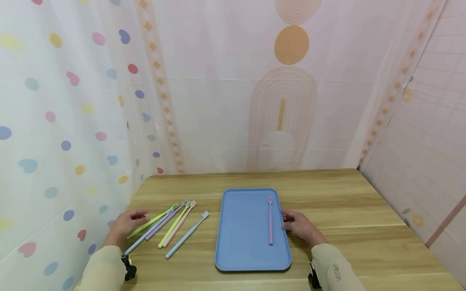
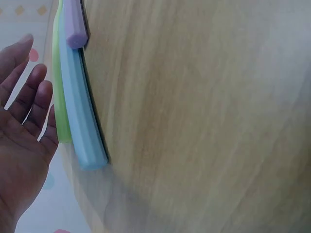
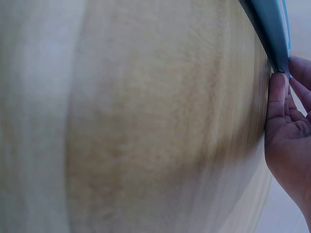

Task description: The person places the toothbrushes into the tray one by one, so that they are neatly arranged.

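My left hand [image 1: 125, 227] hovers beside the handle end of a green toothbrush [image 1: 140, 229], its fingers loosely bent and holding nothing. In the left wrist view its palm shows, next to the handles of the green, a blue [image 2: 85, 111] and a purple toothbrush [image 2: 75, 24]. Yellow-green [image 1: 174, 228] and pink toothbrushes [image 1: 178, 226] lie beside these. A light blue toothbrush [image 1: 185, 238] lies apart, nearer the tray. My right hand [image 1: 300, 225] pinches the right rim of a blue tray [image 1: 244, 230] between thumb and fingers. On the tray's right side lies one purple toothbrush [image 1: 270, 224].
The wooden table [image 1: 346, 226] reaches back to a patterned curtain [image 1: 218, 101]. Another curtain with coloured dots [image 1: 73, 121] hangs along the left side. Dark wrist straps [image 1: 129, 268] are on both sleeves.
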A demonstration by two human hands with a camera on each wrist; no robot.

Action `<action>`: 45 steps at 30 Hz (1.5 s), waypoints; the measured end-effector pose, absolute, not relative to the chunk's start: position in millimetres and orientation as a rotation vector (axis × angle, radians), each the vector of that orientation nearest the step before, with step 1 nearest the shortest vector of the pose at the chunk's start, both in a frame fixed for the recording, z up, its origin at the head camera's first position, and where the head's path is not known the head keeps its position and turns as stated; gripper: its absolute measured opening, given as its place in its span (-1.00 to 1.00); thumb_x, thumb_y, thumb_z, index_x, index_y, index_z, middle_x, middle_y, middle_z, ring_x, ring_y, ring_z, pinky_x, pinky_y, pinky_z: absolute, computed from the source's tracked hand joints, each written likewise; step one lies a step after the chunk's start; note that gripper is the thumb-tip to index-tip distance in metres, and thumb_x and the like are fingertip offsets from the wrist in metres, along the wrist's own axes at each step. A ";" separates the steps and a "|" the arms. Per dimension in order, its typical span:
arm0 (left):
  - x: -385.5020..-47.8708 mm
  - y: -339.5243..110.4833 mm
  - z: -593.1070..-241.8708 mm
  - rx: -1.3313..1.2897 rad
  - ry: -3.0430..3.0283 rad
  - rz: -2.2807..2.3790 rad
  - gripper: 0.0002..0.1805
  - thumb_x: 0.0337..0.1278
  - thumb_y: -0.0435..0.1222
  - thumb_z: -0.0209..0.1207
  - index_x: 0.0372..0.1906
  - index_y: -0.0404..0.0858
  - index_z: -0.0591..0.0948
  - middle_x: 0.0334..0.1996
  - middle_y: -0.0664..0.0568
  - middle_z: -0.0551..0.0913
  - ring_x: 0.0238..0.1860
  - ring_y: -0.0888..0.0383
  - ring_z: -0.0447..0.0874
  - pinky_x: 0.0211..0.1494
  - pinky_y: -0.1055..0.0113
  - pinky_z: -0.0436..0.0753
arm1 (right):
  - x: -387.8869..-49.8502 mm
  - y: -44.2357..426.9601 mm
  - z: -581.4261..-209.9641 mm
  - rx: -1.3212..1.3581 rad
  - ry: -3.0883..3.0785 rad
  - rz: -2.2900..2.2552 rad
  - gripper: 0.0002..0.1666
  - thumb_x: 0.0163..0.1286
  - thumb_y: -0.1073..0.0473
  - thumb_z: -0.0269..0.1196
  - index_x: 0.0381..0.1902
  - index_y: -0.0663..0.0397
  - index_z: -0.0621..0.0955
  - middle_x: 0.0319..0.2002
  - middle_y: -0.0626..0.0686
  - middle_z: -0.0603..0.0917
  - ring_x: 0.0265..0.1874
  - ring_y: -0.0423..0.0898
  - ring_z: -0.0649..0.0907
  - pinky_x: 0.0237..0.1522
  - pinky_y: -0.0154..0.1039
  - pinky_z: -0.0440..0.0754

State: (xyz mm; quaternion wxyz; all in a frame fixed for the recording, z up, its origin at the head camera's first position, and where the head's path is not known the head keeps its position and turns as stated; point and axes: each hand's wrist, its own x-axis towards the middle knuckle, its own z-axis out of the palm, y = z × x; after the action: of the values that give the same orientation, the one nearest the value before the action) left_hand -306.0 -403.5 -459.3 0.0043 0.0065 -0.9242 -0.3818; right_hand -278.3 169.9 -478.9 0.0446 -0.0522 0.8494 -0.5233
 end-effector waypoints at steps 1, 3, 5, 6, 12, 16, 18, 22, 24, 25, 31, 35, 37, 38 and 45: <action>-306.2 -404.4 -459.6 0.030 -2.901 -1.222 -0.49 0.30 -0.23 0.26 0.21 -0.48 0.53 -0.06 -0.19 0.62 -0.08 0.01 0.53 -0.13 0.28 0.51 | -278.3 169.7 -478.7 -0.157 2.593 -1.603 -0.38 0.25 0.48 0.26 0.30 0.41 0.46 -0.10 0.16 0.63 -0.11 0.02 0.54 -0.05 -0.10 0.58; -306.5 -405.3 -460.0 0.048 -2.913 -1.272 -0.47 0.28 -0.20 0.28 0.22 -0.46 0.53 -0.05 -0.17 0.62 -0.08 0.02 0.52 -0.11 0.27 0.50 | -278.5 169.6 -479.1 -0.148 2.587 -1.614 -0.38 0.25 0.48 0.26 0.29 0.41 0.47 -0.11 0.16 0.63 -0.12 0.02 0.54 -0.05 -0.10 0.58; -307.4 -406.1 -461.2 0.058 -2.918 -1.317 -0.45 0.27 -0.20 0.29 0.23 -0.46 0.52 -0.04 -0.17 0.61 -0.06 0.01 0.51 -0.08 0.24 0.50 | -278.8 169.5 -479.7 -0.141 2.582 -1.622 -0.38 0.25 0.49 0.25 0.30 0.40 0.47 -0.11 0.15 0.63 -0.12 0.02 0.54 -0.06 -0.11 0.58; -307.7 -406.4 -461.8 0.058 -2.923 -1.317 -0.45 0.26 -0.20 0.29 0.23 -0.47 0.52 -0.05 -0.16 0.61 -0.06 0.01 0.52 -0.08 0.24 0.50 | -279.2 169.7 -480.5 -0.148 2.580 -1.622 -0.38 0.25 0.49 0.25 0.30 0.41 0.47 -0.11 0.16 0.63 -0.12 0.02 0.54 -0.06 -0.11 0.58; -310.2 -406.9 -465.3 0.025 -2.941 -1.250 -0.48 0.23 -0.26 0.32 0.18 -0.50 0.54 -0.09 -0.15 0.64 -0.09 0.03 0.56 -0.08 0.23 0.53 | -281.8 170.4 -485.1 -0.179 2.576 -1.625 -0.39 0.25 0.48 0.25 0.29 0.42 0.47 -0.09 0.16 0.64 -0.12 0.01 0.55 -0.10 -0.15 0.58; -311.7 -407.0 -467.1 0.025 -2.938 -1.267 -0.49 0.21 -0.29 0.32 0.18 -0.51 0.54 -0.08 -0.16 0.65 -0.10 0.08 0.57 -0.08 0.24 0.54 | -281.9 170.1 -485.5 -0.167 2.574 -1.624 -0.38 0.25 0.47 0.26 0.29 0.41 0.47 -0.09 0.15 0.63 -0.12 0.01 0.54 -0.10 -0.14 0.58; -312.2 -408.1 -468.9 0.028 -2.937 -1.267 -0.48 0.20 -0.29 0.33 0.18 -0.52 0.54 -0.07 -0.18 0.65 -0.10 0.09 0.57 -0.07 0.24 0.53 | -282.1 169.3 -485.5 -0.155 2.577 -1.619 -0.39 0.25 0.47 0.26 0.30 0.40 0.47 -0.10 0.14 0.63 -0.13 0.00 0.54 -0.11 -0.14 0.57; -312.3 -410.8 -472.9 0.023 -2.922 -1.267 -0.48 0.18 -0.32 0.34 0.16 -0.55 0.54 -0.07 -0.21 0.66 -0.12 0.15 0.57 -0.11 0.32 0.53 | -282.5 167.0 -485.1 -0.150 2.588 -1.606 -0.39 0.26 0.47 0.26 0.30 0.38 0.48 -0.11 0.12 0.62 -0.14 -0.01 0.54 -0.10 -0.14 0.57; -311.3 -411.4 -473.6 0.020 -2.923 -1.255 -0.50 0.16 -0.33 0.35 0.14 -0.54 0.55 -0.08 -0.21 0.67 -0.13 0.16 0.57 -0.11 0.33 0.52 | -282.7 166.1 -485.2 -0.144 2.585 -1.606 -0.39 0.27 0.47 0.25 0.30 0.37 0.48 -0.12 0.11 0.61 -0.15 -0.01 0.53 -0.11 -0.15 0.56; -310.8 -411.5 -474.0 0.018 -2.924 -1.248 -0.51 0.16 -0.33 0.35 0.13 -0.54 0.56 -0.08 -0.21 0.67 -0.14 0.15 0.57 -0.11 0.32 0.52 | -282.8 165.9 -485.4 -0.145 2.585 -1.606 -0.39 0.27 0.47 0.25 0.30 0.37 0.48 -0.13 0.11 0.61 -0.15 -0.01 0.53 -0.11 -0.15 0.56; -310.9 -410.9 -474.9 0.025 -2.952 -1.186 -0.55 0.16 -0.30 0.35 0.09 -0.49 0.62 -0.08 -0.22 0.69 -0.05 -0.07 0.61 0.04 0.06 0.52 | -282.9 165.9 -484.3 -0.128 2.595 -1.598 -0.39 0.26 0.47 0.26 0.30 0.35 0.49 -0.15 0.11 0.61 -0.16 -0.01 0.52 -0.13 -0.16 0.55; -312.9 -408.4 -473.6 0.033 -2.963 -1.204 -0.56 0.19 -0.29 0.32 0.10 -0.48 0.62 -0.03 -0.29 0.66 0.06 -0.27 0.54 0.11 -0.11 0.47 | -281.7 167.0 -481.4 -0.123 2.595 -1.596 -0.40 0.26 0.48 0.25 0.29 0.35 0.49 -0.14 0.12 0.61 -0.16 -0.01 0.52 -0.14 -0.16 0.55; -313.7 -406.7 -472.7 0.045 -2.969 -1.202 -0.57 0.21 -0.28 0.31 0.10 -0.47 0.62 0.01 -0.33 0.64 0.10 -0.32 0.50 0.12 -0.13 0.46 | -281.2 167.8 -480.7 -0.125 2.593 -1.595 -0.40 0.26 0.48 0.25 0.29 0.36 0.49 -0.14 0.12 0.61 -0.17 -0.01 0.52 -0.16 -0.16 0.55; -313.9 -406.0 -472.0 0.047 -2.974 -1.198 -0.57 0.22 -0.28 0.30 0.10 -0.47 0.62 0.04 -0.35 0.62 0.11 -0.34 0.49 0.11 -0.12 0.46 | -281.0 168.2 -480.5 -0.127 2.594 -1.593 -0.40 0.27 0.48 0.25 0.30 0.36 0.49 -0.14 0.12 0.60 -0.17 -0.01 0.52 -0.17 -0.17 0.55; -316.0 -400.3 -470.1 0.018 -2.990 -1.106 -0.63 0.24 -0.32 0.26 0.05 -0.50 0.63 0.09 -0.43 0.57 0.09 -0.33 0.49 0.06 -0.09 0.47 | -281.8 170.3 -483.5 -0.108 2.594 -1.597 -0.39 0.26 0.47 0.25 0.30 0.34 0.49 -0.15 0.11 0.60 -0.19 -0.01 0.52 -0.22 -0.20 0.54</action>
State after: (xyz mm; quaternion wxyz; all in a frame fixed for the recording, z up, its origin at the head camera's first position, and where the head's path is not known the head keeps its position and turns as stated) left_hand -316.0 -400.3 -470.1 -0.0231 0.0056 -0.9376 -0.3469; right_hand -281.8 170.3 -483.5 0.0467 -0.0354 0.8501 -0.5233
